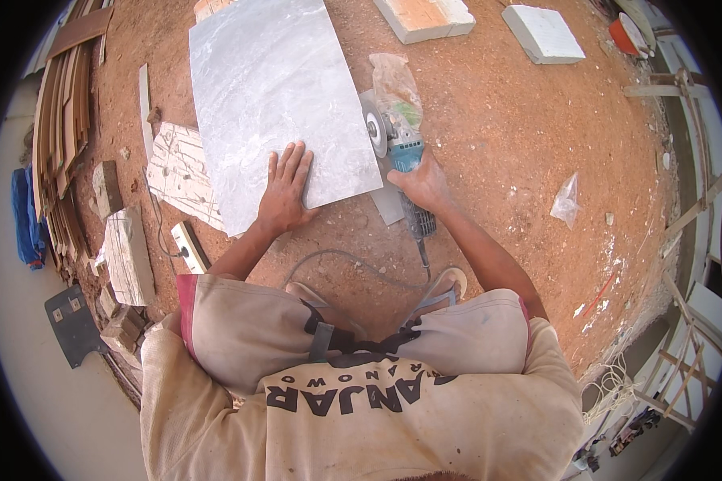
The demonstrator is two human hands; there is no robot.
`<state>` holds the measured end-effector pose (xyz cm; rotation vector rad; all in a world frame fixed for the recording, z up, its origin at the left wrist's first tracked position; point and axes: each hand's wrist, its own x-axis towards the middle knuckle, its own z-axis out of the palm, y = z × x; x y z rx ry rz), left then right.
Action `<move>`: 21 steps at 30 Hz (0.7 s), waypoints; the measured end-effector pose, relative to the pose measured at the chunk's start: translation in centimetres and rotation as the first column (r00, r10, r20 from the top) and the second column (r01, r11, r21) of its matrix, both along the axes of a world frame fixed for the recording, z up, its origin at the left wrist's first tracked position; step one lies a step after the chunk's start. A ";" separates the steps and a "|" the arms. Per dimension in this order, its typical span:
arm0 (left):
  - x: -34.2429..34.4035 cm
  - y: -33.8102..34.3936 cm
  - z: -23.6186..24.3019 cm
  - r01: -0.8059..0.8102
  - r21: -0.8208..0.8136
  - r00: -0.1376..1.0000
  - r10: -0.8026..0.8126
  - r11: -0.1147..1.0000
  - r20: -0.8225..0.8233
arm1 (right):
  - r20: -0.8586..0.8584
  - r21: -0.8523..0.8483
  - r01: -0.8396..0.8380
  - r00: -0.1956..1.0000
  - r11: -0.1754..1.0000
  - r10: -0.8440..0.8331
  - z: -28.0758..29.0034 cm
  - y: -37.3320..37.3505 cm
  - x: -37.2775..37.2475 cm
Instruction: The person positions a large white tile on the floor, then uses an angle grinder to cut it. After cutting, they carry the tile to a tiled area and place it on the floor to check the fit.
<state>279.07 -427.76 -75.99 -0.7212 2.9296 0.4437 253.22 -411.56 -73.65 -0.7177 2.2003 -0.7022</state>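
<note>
A large grey marbled tile lies in front of me, raised a little on pieces beneath it. My left hand rests flat on its near part, fingers stretched out. My right hand is wrapped round a teal and black angle grinder. The grinder's disc stands upright at the tile's right edge; whether it touches the edge I cannot tell. Its cord runs back past my feet. A narrow grey tile strip lies partly under the tile's right edge.
A white power strip and a scored slab piece lie left. Stacked boards stand farther left. Two white blocks lie at the far right. A crumpled plastic bag lies beyond the grinder; another plastic scrap is right.
</note>
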 end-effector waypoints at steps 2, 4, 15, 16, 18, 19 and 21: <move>0.0 0.0 0.0 -0.001 0.000 1.000 0.001 1.000 0.002 | 0.005 0.008 -0.002 1.000 1.000 0.002 0.3 -0.1 0.0; 0.0 0.0 0.0 -0.003 0.008 1.000 0.003 1.000 -0.005 | 0.011 0.014 0.000 1.000 1.000 0.000 0.3 -0.2 0.0; 0.1 -0.1 -0.3 0.006 0.017 1.000 -0.005 1.000 -0.020 | 0.015 0.002 -0.004 1.000 1.000 0.004 -0.4 -0.5 -0.2; 0.1 -0.1 -0.3 0.005 0.016 1.000 -0.004 1.000 -0.015 | 0.012 0.008 -0.002 1.000 1.000 0.002 -0.5 -0.5 -0.2; 0.1 -0.1 -0.3 0.004 0.015 1.000 -0.004 1.000 -0.016 | 0.005 0.019 0.002 1.000 1.000 -0.002 -0.6 -0.7 -0.3; 0.2 -0.1 -0.3 0.005 0.015 1.000 -0.005 1.000 -0.022 | 0.002 0.019 0.003 1.000 1.000 -0.003 -0.6 -0.7 -0.2; 0.2 -0.1 -0.3 0.006 0.016 1.000 -0.006 1.000 -0.024 | -0.007 0.017 0.005 1.000 1.000 -0.005 -0.3 -0.8 -0.2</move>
